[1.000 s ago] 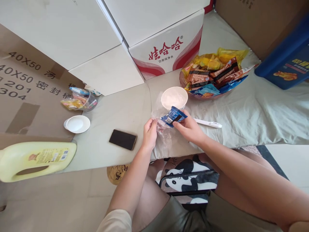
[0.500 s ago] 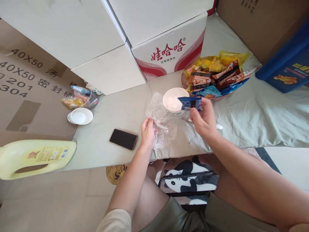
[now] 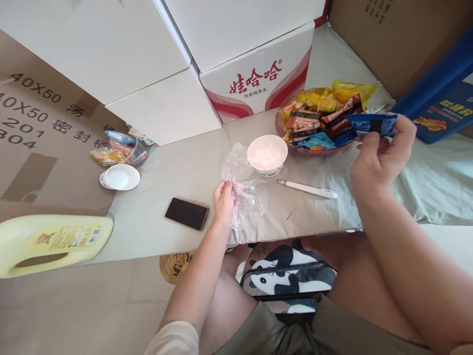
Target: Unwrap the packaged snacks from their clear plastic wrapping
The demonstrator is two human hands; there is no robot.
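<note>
My left hand (image 3: 224,202) is closed on a crumpled clear plastic bag (image 3: 246,190) lying on the cloth-covered surface. My right hand (image 3: 384,153) pinches a small blue snack packet (image 3: 371,124) in the air, just beside the right rim of a snack bowl (image 3: 320,152). That bowl is heaped with yellow, brown and blue packets (image 3: 308,120). Behind the bag stands a white paper bowl (image 3: 267,153) with something pale inside, blurred. A white pen-like tool (image 3: 308,189) rests on the cloth between my hands.
A phone (image 3: 186,213) lies left of my left hand. Farther left are a paper bowl (image 3: 125,177), a clear tub of packets (image 3: 138,153) and a yellow jug (image 3: 81,239). White boxes (image 3: 254,84) stand behind; a blue container (image 3: 439,106) is at the right.
My right hand has carried the blue packet to the right, from beside the paper bowl to the snack bowl's right side, uncovering the white tool. My left hand stays on the bag.
</note>
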